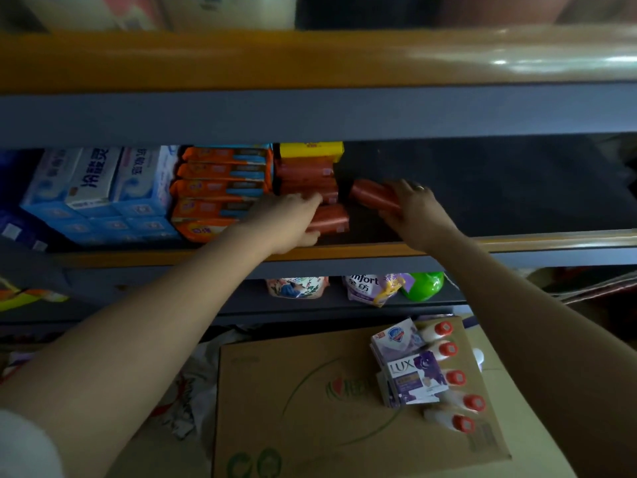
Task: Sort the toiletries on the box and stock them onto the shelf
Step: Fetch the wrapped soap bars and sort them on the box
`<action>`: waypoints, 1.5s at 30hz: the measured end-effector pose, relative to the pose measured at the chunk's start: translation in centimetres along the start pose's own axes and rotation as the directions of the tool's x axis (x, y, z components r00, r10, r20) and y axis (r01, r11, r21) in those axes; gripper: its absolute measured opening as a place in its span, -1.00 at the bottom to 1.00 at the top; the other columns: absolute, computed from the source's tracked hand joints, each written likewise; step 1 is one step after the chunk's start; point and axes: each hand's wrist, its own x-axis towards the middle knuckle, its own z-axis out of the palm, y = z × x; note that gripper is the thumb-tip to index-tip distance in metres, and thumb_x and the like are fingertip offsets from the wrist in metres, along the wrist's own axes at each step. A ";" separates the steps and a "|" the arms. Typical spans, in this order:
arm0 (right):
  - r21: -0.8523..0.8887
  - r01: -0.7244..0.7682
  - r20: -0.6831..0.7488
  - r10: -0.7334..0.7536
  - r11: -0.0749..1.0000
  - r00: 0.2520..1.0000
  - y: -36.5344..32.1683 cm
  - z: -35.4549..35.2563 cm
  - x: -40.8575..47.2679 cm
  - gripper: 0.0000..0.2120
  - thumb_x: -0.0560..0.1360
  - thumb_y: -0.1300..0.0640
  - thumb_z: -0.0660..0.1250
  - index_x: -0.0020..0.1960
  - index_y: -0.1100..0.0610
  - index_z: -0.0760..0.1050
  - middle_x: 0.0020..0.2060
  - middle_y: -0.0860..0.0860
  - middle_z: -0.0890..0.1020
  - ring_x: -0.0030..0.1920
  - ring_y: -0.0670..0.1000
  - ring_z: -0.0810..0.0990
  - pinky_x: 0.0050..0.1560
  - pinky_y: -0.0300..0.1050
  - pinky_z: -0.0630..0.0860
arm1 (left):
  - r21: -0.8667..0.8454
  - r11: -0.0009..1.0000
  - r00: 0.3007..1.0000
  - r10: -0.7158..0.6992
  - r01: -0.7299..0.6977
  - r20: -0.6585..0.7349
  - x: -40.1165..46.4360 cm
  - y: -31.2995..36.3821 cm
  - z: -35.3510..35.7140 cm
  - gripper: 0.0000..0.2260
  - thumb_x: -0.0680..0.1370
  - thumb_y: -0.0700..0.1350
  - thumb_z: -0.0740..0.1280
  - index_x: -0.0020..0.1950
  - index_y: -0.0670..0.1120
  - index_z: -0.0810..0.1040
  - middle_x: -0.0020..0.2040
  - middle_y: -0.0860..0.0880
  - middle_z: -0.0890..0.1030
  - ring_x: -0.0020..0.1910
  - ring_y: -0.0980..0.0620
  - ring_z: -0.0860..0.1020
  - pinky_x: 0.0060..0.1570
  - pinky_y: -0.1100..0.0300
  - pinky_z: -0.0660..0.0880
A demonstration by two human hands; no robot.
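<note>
She's in the stocking step, both arms reaching into the shelf [448, 244]: her right hand [415, 207] is curled around a red-brown soap pack [370, 193], carried just to the right of the stack of red-brown packs [308, 182]. Her left hand [293, 220] rests against that stack's front with fingers fairly straight, gripping nothing I can make out. Next, I'd judge, the held pack wants nudging left until it touches the stack; more toiletries wait below it on the cardboard box [310, 408].
</note>
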 end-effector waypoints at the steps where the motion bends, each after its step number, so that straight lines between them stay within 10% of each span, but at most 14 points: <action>1: 0.023 0.007 -0.059 -0.005 1.000 0.998 0.1 -0.1 -0.5 -0.50 0.53 0.11 0.28 0.42 0.20 0.26 0.24 0.28 0.43 0.24 0.30 0.39 0.21 0.10 0.35 | -0.045 0.999 0.998 -0.013 0.010 -0.062 -0.3 0.4 -0.1 -0.56 0.54 0.04 0.25 0.37 -0.07 0.28 0.24 -0.12 0.49 0.10 -0.13 0.52 0.00 0.03 0.49; 6: 0.230 0.074 -0.323 0.004 0.970 0.947 -0.4 -1.4 -5.5 -0.50 0.46 -0.01 0.24 0.31 0.23 0.38 0.10 0.19 0.56 0.06 0.18 0.50 0.02 -0.07 0.37 | -0.542 0.839 0.944 -0.146 -0.040 -0.296 -3.6 2.5 -0.9 -0.58 0.54 0.03 0.21 0.36 -0.08 0.32 0.11 -0.12 0.54 -0.01 -0.11 0.54 -0.06 0.09 0.45; 10: 0.649 0.089 -0.213 0.068 0.755 0.975 -1.3 -1.0 -10.4 -0.52 0.40 0.00 0.31 0.27 0.16 0.38 -0.02 -0.08 0.55 -0.09 -0.22 0.53 -0.09 -0.36 0.44 | -0.995 0.063 0.994 -0.076 -0.071 -0.076 -7.0 4.8 1.4 -0.65 0.35 0.00 0.26 0.14 0.11 0.44 0.00 0.11 0.57 -0.03 0.17 0.55 0.00 0.26 0.46; 15: 0.778 -0.016 -0.049 0.086 0.628 0.995 -1.3 1.5 -14.5 -0.61 0.45 0.42 0.32 0.17 0.06 0.41 -0.03 -0.16 0.54 -0.09 -0.33 0.53 -0.07 -0.43 0.44 | -0.993 -0.109 0.998 0.050 0.050 0.045 -9.8 7.0 6.6 -0.62 0.36 -0.07 0.37 0.16 0.10 0.43 0.09 0.08 0.55 0.03 0.24 0.55 0.01 0.33 0.47; 21: 0.713 0.047 -0.069 0.003 0.700 0.998 0.1 4.3 -17.3 -0.63 0.35 0.29 0.40 0.02 -0.08 0.44 0.06 0.04 0.51 0.12 0.03 0.51 0.13 -0.13 0.43 | -0.969 -0.193 0.986 0.099 0.154 0.137 -11.5 8.2 10.0 -0.55 0.38 -0.20 0.31 0.23 0.09 0.39 0.19 0.04 0.50 0.10 0.25 0.53 0.01 0.36 0.46; 24: 0.728 0.093 -0.124 -0.003 0.680 0.992 0.0 5.0 -18.0 -0.69 0.31 0.10 0.44 0.02 -0.09 0.50 0.11 0.13 0.50 0.21 -0.06 0.47 0.25 -0.27 0.37 | -0.862 -0.435 0.966 0.121 0.259 0.229 -11.6 8.6 10.8 -0.43 0.35 -0.21 0.35 0.35 -0.01 0.35 0.16 -0.03 0.57 0.10 0.06 0.57 0.04 0.19 0.55; 29: 0.874 -0.150 0.084 0.161 0.463 0.983 -0.2 5.1 -19.0 -0.58 0.37 0.44 0.40 0.04 -0.03 0.53 -0.07 -0.10 0.64 -0.06 -0.23 0.59 -0.02 -0.36 0.49 | -0.612 -0.739 0.951 0.132 0.281 0.279 -11.7 9.1 11.7 -0.21 0.09 0.01 0.62 0.27 -0.08 0.45 0.06 -0.20 0.63 0.01 -0.13 0.63 -0.08 0.05 0.59; 33: 0.883 -0.469 0.457 0.176 0.032 0.872 -0.7 5.6 -19.8 -0.68 0.26 0.28 0.36 0.02 0.17 0.53 -0.18 0.11 0.65 -0.15 0.07 0.61 -0.03 -0.05 0.51 | -0.521 -0.804 0.897 0.035 0.287 0.440 -11.4 10.0 11.9 -0.42 0.33 0.08 0.43 0.27 -0.16 0.46 -0.10 -0.17 0.62 -0.12 -0.06 0.62 -0.12 0.03 0.62; 40: 0.554 -0.597 0.736 0.007 -0.580 0.677 -1.9 8.4 -20.8 -0.69 0.35 0.04 0.16 -0.01 0.21 0.46 -0.32 0.11 0.59 -0.46 0.02 0.52 -0.45 -0.26 0.43 | -0.280 -0.891 0.837 0.173 0.357 0.519 -12.2 10.2 13.5 -0.69 0.55 0.02 0.15 0.00 -0.21 0.49 -0.30 -0.10 0.58 -0.43 0.03 0.56 -0.32 0.15 0.59; 43: 0.617 -0.630 0.749 0.105 -0.470 0.655 -1.6 11.3 -20.9 -0.79 0.48 0.15 0.17 0.08 0.17 0.44 -0.26 0.09 0.65 -0.34 0.01 0.61 -0.34 -0.20 0.47 | -0.460 -0.788 0.748 0.002 0.410 0.664 -12.7 9.9 15.7 -0.79 0.57 0.01 0.21 0.02 -0.10 0.51 -0.16 -0.08 0.62 -0.23 0.02 0.59 -0.27 0.12 0.52; 45: 0.712 -0.694 0.695 0.244 -0.102 0.677 -1.2 13.8 -21.0 -0.76 0.51 0.25 0.22 0.18 0.17 0.42 -0.13 0.09 0.64 -0.22 0.00 0.62 -0.22 -0.15 0.49 | -0.682 -0.518 0.703 -0.199 0.517 0.683 -13.0 9.4 17.9 -0.84 0.55 -0.03 0.28 0.09 -0.03 0.46 -0.06 -0.04 0.61 -0.13 0.05 0.58 -0.18 0.16 0.48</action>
